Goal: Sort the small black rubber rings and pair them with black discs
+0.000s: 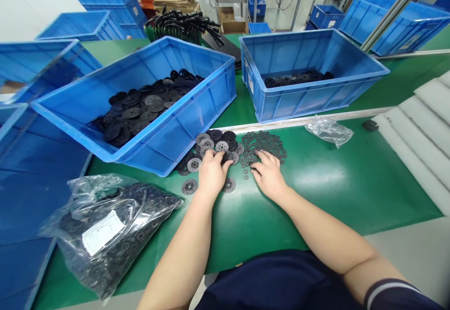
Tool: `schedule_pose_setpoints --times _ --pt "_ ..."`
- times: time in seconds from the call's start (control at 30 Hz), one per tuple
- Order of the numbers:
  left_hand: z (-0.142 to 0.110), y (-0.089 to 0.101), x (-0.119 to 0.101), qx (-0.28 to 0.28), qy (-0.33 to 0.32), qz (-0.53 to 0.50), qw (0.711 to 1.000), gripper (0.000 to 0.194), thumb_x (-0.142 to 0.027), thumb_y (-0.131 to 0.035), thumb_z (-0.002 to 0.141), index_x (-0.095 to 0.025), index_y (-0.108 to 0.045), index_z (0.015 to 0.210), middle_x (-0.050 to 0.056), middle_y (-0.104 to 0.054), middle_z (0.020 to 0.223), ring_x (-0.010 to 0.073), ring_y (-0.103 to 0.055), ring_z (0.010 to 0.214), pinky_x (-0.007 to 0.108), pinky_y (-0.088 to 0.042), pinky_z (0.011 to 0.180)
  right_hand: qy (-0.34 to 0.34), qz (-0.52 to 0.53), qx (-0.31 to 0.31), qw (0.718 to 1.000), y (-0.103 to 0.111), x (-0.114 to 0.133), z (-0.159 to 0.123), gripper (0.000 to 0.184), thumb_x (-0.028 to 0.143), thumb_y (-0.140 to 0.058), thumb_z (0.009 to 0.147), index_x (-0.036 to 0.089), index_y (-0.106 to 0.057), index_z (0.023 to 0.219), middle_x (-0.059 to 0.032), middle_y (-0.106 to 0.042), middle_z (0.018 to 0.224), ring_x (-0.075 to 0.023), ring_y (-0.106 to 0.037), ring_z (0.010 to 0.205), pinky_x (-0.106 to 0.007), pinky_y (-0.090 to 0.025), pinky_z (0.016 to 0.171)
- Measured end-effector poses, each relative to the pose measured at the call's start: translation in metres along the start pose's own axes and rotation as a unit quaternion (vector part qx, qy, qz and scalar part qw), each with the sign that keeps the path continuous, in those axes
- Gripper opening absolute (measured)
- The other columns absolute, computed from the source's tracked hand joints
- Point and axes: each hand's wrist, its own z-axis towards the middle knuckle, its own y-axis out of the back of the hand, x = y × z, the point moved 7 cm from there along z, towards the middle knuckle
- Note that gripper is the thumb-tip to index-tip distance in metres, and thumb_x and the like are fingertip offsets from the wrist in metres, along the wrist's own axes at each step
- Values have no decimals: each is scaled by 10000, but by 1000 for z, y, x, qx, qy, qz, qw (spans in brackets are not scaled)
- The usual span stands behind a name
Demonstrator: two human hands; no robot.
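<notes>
Left hand (211, 171) rests on a small cluster of black discs with grey centres (221, 146) on the green tabletop (337, 207), its fingers (227, 158) curled over them; whether they grip a disc is hidden. Right hand (269, 174) lies on a loose spread of small black rings (263, 148), its fingers spread wide and touching the rings, holding nothing that shows. Two loose discs sit just beyond the near edge of the cluster, one on each side of the left hand's wrist.

Near left, a clear plastic bag (116, 235) with a white label (103, 232) bulges with black rings, far more than the spread on the tabletop. Just beyond the hands, a blue plastic crate (197, 113) holds a thick heap of discs (147, 108), while a second blue crate (309, 108), farther right, has only a thin layer of dark discs (295, 79) on its floor. A crumpled clear bag (329, 132) lies right of the rings, and bent black tubes (186, 26) are heaped at the far side.
</notes>
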Motion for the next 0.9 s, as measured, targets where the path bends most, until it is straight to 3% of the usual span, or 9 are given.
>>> schedule_pose_setpoints --times 0.17,0.33,0.47,0.57,0.63,0.9 --pt "-8 6 -7 23 -11 -52 998 329 -302 -733 731 -162 -613 1004 106 -609 1007 270 -595 953 370 -475 837 -4 -4 -11 1000 2 -1 0 112 233 -598 840 194 -700 866 -136 -558 1315 -325 -406 1287 -534 -312 1028" --pt "-18 7 -4 17 81 -221 972 285 -228 -709 729 -194 -596 989 32 -655 830 200 -613 783 329 -476 750 28 51 -48 997 10 5 -2 113 254 -581 855 201 -680 846 -129 -587 1278 -320 -450 1257 -552 -344 1012" --pt "-27 1 -22 42 103 -407 907 255 -247 -647 772 -184 -641 1019 51 -686 899 175 -628 785 311 -488 753 85 134 -94 983 21 19 -6 100 262 -590 864 216 -656 924 -116 -600 1259 -288 -491 1224 -518 -397 1000" --pt "-36 -15 -37 110 141 -508 843 281 -318 -591 811 -142 -637 1025 49 -662 781 141 -588 596 265 -468 549 95 155 -106 978 23 24 -8 93 241 -594 869 220 -650 940 -108 -619 1224 -277 -510 1196 -503 -422 984" --pt "-41 -21 -42 124 160 -541 816 318 -355 -593 809 -126 -625 1028 43 -645 749 127 -562 544 239 -427 474 95 153 -102 978 21 25 -9 92 234 -587 876 225 -658 933 -100 -636 1192 -275 -529 1167 -503 -437 966" --pt "-41 -17 -45 148 156 -550 807 293 -298 -730 702 -144 -629 930 -22 -601 612 92 -508 520 221 -416 529 73 144 -112 980 23 22 -10 92 238 -605 873 246 -688 910 -75 -683 1093 -260 -592 1048 -473 -493 887"
